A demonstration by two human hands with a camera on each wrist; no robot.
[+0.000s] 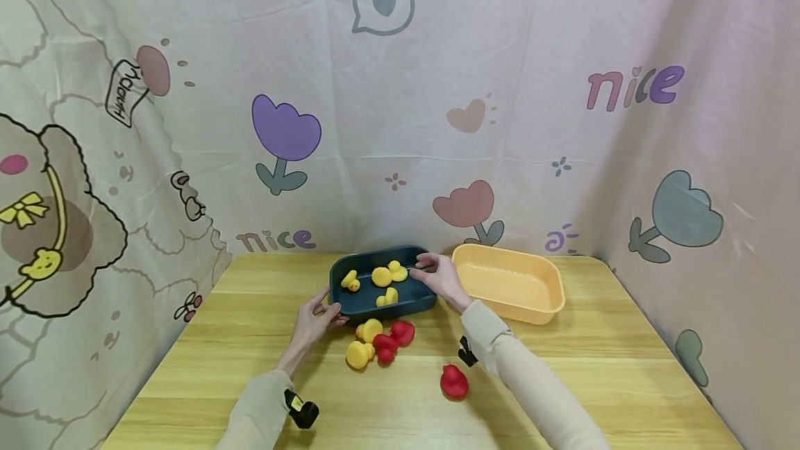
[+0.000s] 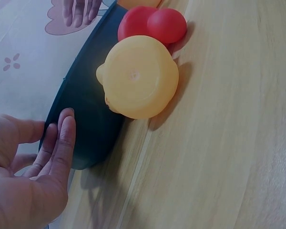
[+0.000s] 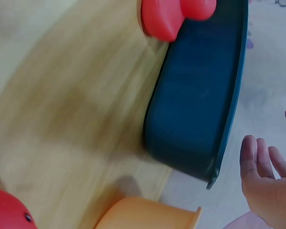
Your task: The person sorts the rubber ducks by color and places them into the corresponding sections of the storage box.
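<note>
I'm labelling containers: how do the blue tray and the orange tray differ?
The blue tray is dark; the orange tray is pale. The blue tray holds yellow ducks; none show in the orange tray. The left hand grips the blue tray; neither hand holds the orange tray. Both have rounded corners.

The right wrist view's edges cropped the right hand [image 3: 269, 193], the dark blue tray [image 3: 198, 105], the yellow-orange tray [image 3: 145, 214] (just one end showed) and a red duck [image 3: 5, 212].
</note>
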